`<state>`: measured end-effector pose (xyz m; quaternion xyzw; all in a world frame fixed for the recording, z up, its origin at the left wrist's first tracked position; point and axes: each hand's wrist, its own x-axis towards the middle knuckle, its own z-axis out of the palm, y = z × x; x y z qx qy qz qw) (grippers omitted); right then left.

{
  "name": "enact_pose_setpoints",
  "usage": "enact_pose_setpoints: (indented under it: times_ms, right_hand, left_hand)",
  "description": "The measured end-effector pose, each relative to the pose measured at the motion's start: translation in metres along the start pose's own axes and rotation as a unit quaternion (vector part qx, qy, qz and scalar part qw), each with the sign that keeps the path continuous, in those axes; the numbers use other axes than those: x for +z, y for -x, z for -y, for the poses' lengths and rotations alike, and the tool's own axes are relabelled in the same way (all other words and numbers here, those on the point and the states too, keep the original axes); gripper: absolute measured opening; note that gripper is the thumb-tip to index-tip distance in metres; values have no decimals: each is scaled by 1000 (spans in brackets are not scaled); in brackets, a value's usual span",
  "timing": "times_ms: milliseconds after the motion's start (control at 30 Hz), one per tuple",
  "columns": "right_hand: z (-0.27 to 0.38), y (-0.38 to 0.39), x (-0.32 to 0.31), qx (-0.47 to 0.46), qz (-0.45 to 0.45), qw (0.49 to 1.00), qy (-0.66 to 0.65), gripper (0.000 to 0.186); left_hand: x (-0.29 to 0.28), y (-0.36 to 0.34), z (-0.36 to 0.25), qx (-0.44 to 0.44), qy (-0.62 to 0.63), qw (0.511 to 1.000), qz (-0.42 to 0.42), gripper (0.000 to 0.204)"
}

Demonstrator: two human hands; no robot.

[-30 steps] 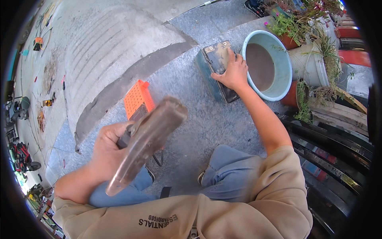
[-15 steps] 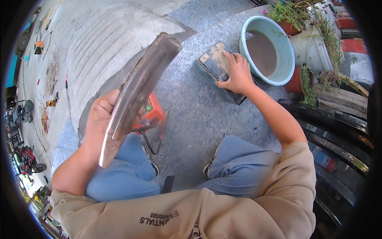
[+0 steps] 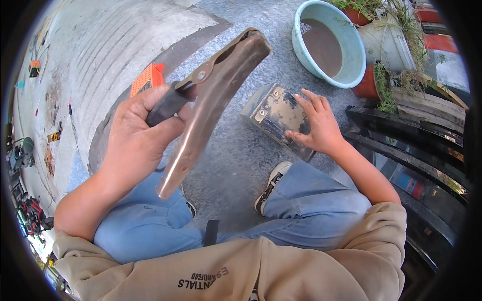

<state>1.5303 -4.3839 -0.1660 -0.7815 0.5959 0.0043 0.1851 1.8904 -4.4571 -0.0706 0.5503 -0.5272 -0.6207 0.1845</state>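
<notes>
Close in front of me, my left hand (image 3: 143, 133) is closed around the black grip of a large copper-coloured battery clamp (image 3: 203, 113). Its jaws point up and away, with a rivet at the pivot. Beyond that hand shows an orange slotted box (image 3: 148, 79); whether my fingers also hold it is hidden. On the ground to the right stands a dusty dark battery (image 3: 283, 113) with two bolted terminals along its left end. Over its right end, my right hand (image 3: 321, 123) is open, fingers spread, the thumb at the top's near side.
A pale blue basin (image 3: 354, 60) of murky liquid stands beyond the battery. Potted plants (image 3: 386, 40) and black metal bars (image 3: 406, 135) line the right side. Far left, small tools and an orange-and-black item (image 3: 34, 68) lie on the concrete. My shoe (image 3: 273, 185) is near the battery.
The battery has come nearer to me and turned a little. My left hand has turned the clamp to the right, showing its pivot; the orange box has shifted up and left. My right fingers have spread.
</notes>
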Motion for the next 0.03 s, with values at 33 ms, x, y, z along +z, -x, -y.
enact_pose_setpoints:
  times_ms: [33]
  right_hand:
    - [-2,0,-3,-28,-15,999,12,80]
  left_hand:
    - [3,-1,-2,4,-2,1000,5,18]
